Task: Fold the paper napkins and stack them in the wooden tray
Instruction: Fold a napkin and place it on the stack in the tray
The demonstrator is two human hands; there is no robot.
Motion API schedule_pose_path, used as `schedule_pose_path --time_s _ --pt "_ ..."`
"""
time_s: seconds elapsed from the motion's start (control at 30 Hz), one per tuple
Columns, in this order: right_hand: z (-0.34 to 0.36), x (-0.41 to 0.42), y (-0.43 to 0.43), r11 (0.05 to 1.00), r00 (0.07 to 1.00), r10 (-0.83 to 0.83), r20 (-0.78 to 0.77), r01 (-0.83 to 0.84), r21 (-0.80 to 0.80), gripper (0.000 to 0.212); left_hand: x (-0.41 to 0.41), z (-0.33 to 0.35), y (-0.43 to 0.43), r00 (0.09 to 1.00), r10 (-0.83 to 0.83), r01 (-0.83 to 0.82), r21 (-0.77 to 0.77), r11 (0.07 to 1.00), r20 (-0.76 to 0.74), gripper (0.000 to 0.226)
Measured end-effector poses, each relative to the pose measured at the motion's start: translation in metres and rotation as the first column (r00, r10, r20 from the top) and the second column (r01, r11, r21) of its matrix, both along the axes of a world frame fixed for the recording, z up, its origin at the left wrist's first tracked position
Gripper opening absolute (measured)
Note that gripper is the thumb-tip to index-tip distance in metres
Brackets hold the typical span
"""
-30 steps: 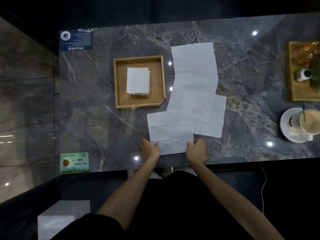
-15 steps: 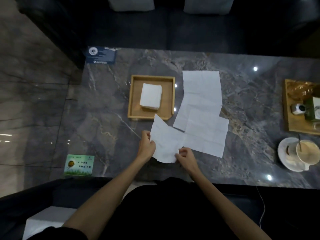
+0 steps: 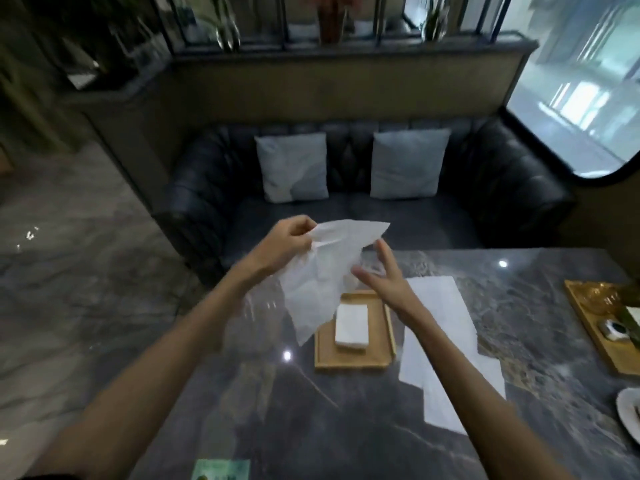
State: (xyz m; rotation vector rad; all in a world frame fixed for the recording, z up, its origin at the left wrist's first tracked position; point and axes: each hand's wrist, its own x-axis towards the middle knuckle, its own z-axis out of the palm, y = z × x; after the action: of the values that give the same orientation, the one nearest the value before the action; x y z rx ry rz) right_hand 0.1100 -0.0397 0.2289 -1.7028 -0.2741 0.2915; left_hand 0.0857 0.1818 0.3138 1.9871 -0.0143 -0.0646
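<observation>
Both hands raised above the far edge of the desk [image 3: 346, 427], which is dark grey marble with pale veining.

Left hand [image 3: 291, 237]: grip closed, thumb and fingers pinching the upper left corner of an unfolded paper napkin [image 3: 318, 278]. The sheet is held in the air, creased and rumpled; its top edge runs rightward to a free point, and the rest hangs down to a lower corner that overlaps the left side of the wooden tray [image 3: 353, 362] in the view.

Right hand [image 3: 381, 278]: grip wide, fingers spread and extended, palm turned toward the napkin. Fingertips sit right at the sheet's right edge; motion blur makes it hard to tell whether they actually touch the paper, probably just beside it.

Wooden tray lies flat on the desk below the hands, shallow and rectangular. Inside it, a small stack of folded napkins [image 3: 351, 327], white, roughly square, set near the middle and a little toward the far end.

Just right of the tray, several flat napkins [image 3: 446, 341] lie unfolded on the desk, overlapping one another in a line running from far to near. The right forearm crosses over them.

Far right edge: a second wooden tray [image 3: 595, 327] with small objects on it, not clear enough to identify.

Beyond the desk: a dark sofa [image 3: 485, 188] with two pale cushions [image 3: 294, 164].
</observation>
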Motion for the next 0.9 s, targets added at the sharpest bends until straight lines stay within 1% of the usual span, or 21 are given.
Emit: schedule_pose_path --time_s 0.07,0.17,0.2,0.23,0.27,0.3,0.33,0.37,0.4,0.43,0.47,0.5,0.53,0.6,0.63,0.7,0.73,0.77,0.83,0.9 --pt "0.041 0.011 0.017 0.998 0.996 0.017 0.09 -0.023 0.06 0.064 0.003 0.044 0.023 0.998 -0.045 0.044 0.007 0.999 0.044 0.014" --pt "0.092 0.021 0.039 0.994 0.99 -0.02 0.137 0.005 0.108 0.023 0.002 0.098 0.048 0.989 -0.111 0.1 0.118 0.988 0.097 0.014" --pt "0.108 0.022 0.044 0.991 0.986 -0.051 0.157 0.031 0.129 0.015 0.001 0.115 0.055 0.986 -0.122 0.106 0.141 0.984 0.111 0.016" --pt "0.124 0.023 0.048 0.988 0.982 -0.075 0.175 0.049 0.148 0.014 0.002 0.131 0.062 0.984 -0.128 0.11 0.148 0.983 0.122 0.018" --pt "0.139 0.022 0.051 0.985 0.978 -0.086 0.192 0.055 0.164 0.016 0.004 0.146 0.068 0.984 -0.123 0.109 0.114 0.988 0.127 0.018" --pt "0.153 0.023 0.054 0.981 0.974 -0.1 0.205 0.063 0.183 0.019 0.005 0.159 0.075 0.985 -0.102 0.099 0.026 0.995 0.143 0.016" --pt "0.167 0.025 0.057 0.976 0.971 -0.116 0.211 0.072 0.206 0.021 0.009 0.17 0.082 0.984 -0.055 0.079 -0.135 0.988 0.172 0.016" --pt "0.179 0.029 0.059 0.969 0.969 -0.133 0.207 0.082 0.234 0.022 0.011 0.178 0.089 0.981 0.007 0.065 -0.362 0.93 0.194 0.018" --pt "0.19 0.032 0.06 0.961 0.972 -0.141 0.19 0.088 0.261 0.022 0.013 0.182 0.093 0.983 0.05 0.064 -0.588 0.806 0.176 0.024" --pt "0.199 0.033 0.061 0.954 0.976 -0.139 0.168 0.087 0.285 0.02 0.012 0.181 0.094 0.99 0.061 0.049 -0.728 0.684 0.125 0.038" --pt "0.209 0.034 0.06 0.951 0.98 -0.133 0.15 0.083 0.298 0.02 0.01 0.177 0.091 0.997 0.029 0.039 -0.79 0.611 0.072 0.055" --pt "0.216 0.035 0.057 0.952 0.984 -0.123 0.13 0.08 0.294 0.02 0.008 0.168 0.086 0.999 -0.027 0.031 -0.81 0.585 0.019 0.069" --pt "0.221 0.036 0.052 0.956 0.988 -0.114 0.105 0.08 0.281 0.021 0.006 0.158 0.078 0.996 -0.08 0.024 -0.82 0.572 -0.027 0.076" --pt "0.228 0.038 0.039 0.966 0.993 -0.103 0.063 0.085 0.245 0.025 0.003 0.142 0.062 0.991 -0.104 -0.001 -0.794 0.608 -0.081 0.075" --pt "0.23 0.041 0.031 0.972 0.992 -0.107 0.059 0.092 0.217 0.026 0.004 0.137 0.055 0.991 -0.097 -0.001 -0.746 0.666 -0.088 0.069" --pt "0.235 0.048 0.015 0.978 0.99 -0.13 0.054 0.119 0.173 0.024 0.007 0.137 0.042 0.994 -0.095 0.048 -0.597 0.801 -0.048 0.045" --pt "0.239 0.052 0.006 0.976 0.988 -0.143 0.048 0.133 0.172 0.023 0.009 0.141 0.035 0.997 -0.077 0.055 -0.523 0.851 -0.02 0.035" --pt "0.243 0.058 -0.004 0.974 0.988 -0.149 0.046 0.138 0.179 0.023 0.013 0.146 0.029 0.999 -0.047 0.042 -0.47 0.882 0.002 0.03" --pt "0.25 0.073 -0.024 0.969 0.992 -0.122 0.037 0.111 0.219 0.028 0.021 0.159 0.017 0.999 -0.004 0.022 -0.441 0.897 0.041 0.028" --pt "0.252 0.084 -0.043 0.966 0.999 -0.032 0.005 0.03 0.258 0.038 0.029 0.171 0.006 0.995 0.046 -0.006 -0.424 0.906 0.085 0.028"
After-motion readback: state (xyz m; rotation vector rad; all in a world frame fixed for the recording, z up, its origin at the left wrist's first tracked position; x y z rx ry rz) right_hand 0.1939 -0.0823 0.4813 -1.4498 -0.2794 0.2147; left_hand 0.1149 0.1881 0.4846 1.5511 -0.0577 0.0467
